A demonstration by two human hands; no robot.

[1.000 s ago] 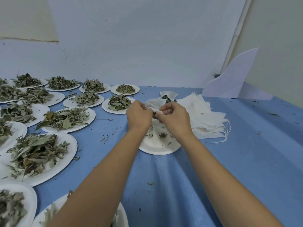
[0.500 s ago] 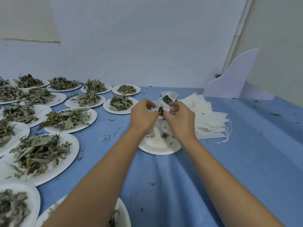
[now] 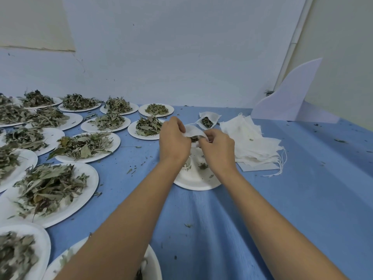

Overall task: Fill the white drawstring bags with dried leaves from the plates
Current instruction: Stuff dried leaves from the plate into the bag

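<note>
Above a nearly bare plate [image 3: 198,181], the left hand [image 3: 174,141] and right hand [image 3: 219,149] pinch the white drawstring bag [image 3: 192,131] at its mouth, both grips closed on cloth. Dried leaves [image 3: 194,138] show there, perhaps under the right fingertips [image 3: 203,138]. Beyond lies a filled bag [image 3: 207,121]; empty bags [image 3: 254,144] stack right, leaf plates [image 3: 84,146] left.

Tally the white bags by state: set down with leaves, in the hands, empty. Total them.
Set down with leaves: 1, the filled bag
In the hands: 1, the held bag, pinched by left hand and right hand
Empty: 1 stack, too overlapped to count
Total: 2 bags plus 1 stack
</note>
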